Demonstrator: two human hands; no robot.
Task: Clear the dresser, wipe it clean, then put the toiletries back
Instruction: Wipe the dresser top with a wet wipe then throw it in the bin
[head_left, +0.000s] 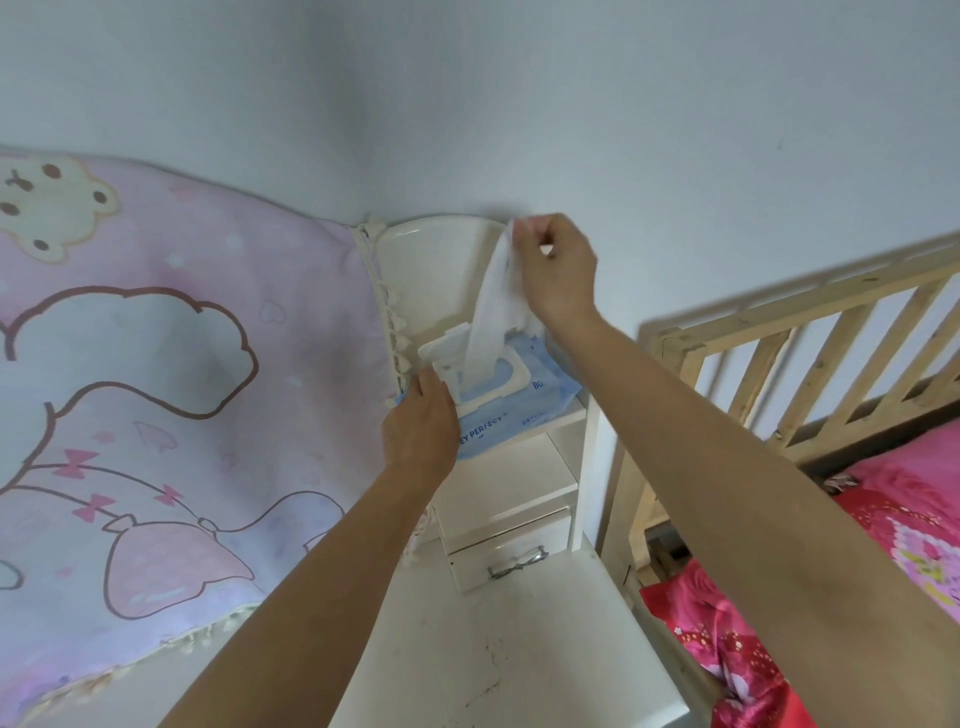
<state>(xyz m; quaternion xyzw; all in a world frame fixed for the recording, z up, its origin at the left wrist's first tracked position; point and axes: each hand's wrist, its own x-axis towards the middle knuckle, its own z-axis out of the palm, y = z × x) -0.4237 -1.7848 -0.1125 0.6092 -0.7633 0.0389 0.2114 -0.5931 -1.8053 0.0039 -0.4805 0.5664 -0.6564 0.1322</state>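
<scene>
Because both forearms enter from the lower edge, their elbows are cut off, and the left forearm covers the dresser's near left corner. The white dresser top (519, 649) runs out of view at 6 o'clock, with faint grey marks on it. Past it, a small drawer (511, 553) with a metal handle sits under an open shelf of the dresser's upright unit. On top of that unit lies the blue wipe pack (527, 410), its printed name half hidden by the left hand (421, 431). That hand lies back up on the pack's 9 o'clock end, fingertips against the flipped-open white lid (447, 361). Its fingers are foreshortened, so I cannot tell whether they curl round the pack or only press it flat. From the opening a white wipe (491, 301) stretches up toward 1 o'clock, its lower end inside the pack. The right hand (558, 270), at 1 o'clock of the pack, pinches the wipe's top edge between thumb and curled fingers, wrist bent. A pink cartoon blanket (156, 364) hangs at 9 o'clock. A wooden bed rail (779, 358) and pink bedding (883, 545) lie at 3 o'clock, both cut by the frame.
</scene>
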